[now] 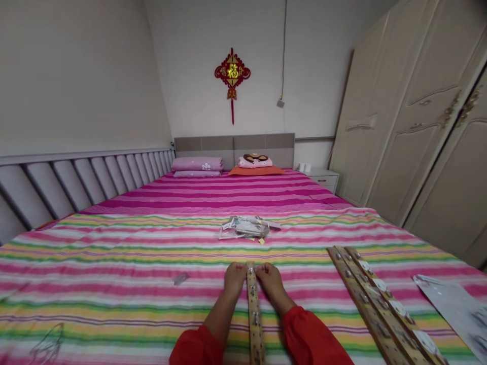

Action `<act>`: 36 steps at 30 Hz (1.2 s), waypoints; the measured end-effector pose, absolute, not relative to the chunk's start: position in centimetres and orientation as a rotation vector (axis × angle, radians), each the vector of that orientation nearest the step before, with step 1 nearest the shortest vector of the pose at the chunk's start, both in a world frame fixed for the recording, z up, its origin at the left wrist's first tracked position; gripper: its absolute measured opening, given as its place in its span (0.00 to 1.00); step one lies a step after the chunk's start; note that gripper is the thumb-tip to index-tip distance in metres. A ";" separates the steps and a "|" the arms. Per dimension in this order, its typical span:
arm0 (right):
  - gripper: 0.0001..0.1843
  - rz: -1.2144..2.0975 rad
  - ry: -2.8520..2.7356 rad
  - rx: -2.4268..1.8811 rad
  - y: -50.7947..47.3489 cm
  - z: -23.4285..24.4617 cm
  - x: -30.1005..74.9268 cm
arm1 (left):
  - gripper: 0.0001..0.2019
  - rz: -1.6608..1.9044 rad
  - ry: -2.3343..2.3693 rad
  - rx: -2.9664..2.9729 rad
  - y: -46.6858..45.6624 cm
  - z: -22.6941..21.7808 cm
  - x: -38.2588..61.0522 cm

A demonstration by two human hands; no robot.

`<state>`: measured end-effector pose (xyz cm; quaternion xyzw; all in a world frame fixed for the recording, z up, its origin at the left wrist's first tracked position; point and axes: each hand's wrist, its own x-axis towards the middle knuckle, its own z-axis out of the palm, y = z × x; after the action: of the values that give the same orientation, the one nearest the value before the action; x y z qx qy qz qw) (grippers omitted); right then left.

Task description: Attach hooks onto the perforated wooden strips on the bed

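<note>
Item: wooden strip (254, 309) with metal fittings, lying on the striped bedspread (114, 253), long axis running straight away from the person, near end cut off by the lower edge.

Hands: left hand (235, 279) and right hand (269, 280) are flanking the strip's far end, each touching its own side, equally near. The fingers are curling down; whether they are pinching or merely resting cannot be told.

Nearby: clear packets (245, 226) are lying beyond the hands; further strips (375, 304) and a pale sheet (452, 304) are lying well apart to the right, partly cropped. The fittings are too small to identify
</note>
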<state>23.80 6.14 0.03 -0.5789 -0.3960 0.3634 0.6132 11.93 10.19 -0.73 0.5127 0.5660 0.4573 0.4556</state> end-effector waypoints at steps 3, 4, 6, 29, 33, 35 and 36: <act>0.08 0.842 -0.895 -1.344 6.3 -0.2 23.7 | 0.08 1.135 1.387 1.256 10.1 -1.0 11.8; 0.08 0.847 -0.890 -1.344 6.3 -0.3 23.7 | 0.08 1.141 1.376 1.251 10.0 -1.0 11.8; 0.10 0.873 -0.884 -1.337 6.1 -0.3 23.6 | 0.08 1.153 1.345 1.233 9.7 -0.9 11.7; 0.21 1.112 -0.726 -1.190 -13.6 2.3 23.5 | 0.19 1.334 1.119 1.169 -3.7 0.4 5.2; 0.23 1.106 -0.670 -1.210 -19.9 0.5 21.9 | 0.14 1.374 1.152 1.314 -5.2 0.1 5.1; 0.23 1.108 -0.628 -1.213 -22.6 -0.5 21.0 | 0.12 1.370 1.189 1.388 -5.5 0.1 5.1; 0.24 1.095 -0.598 -1.217 -23.8 -1.0 20.4 | 0.11 1.368 1.208 1.417 -5.6 0.0 5.1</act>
<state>20.45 -23.78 -1.02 -0.5345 -0.2624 0.4808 0.6436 5.15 -5.58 0.03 0.5610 0.4782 0.5418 0.4038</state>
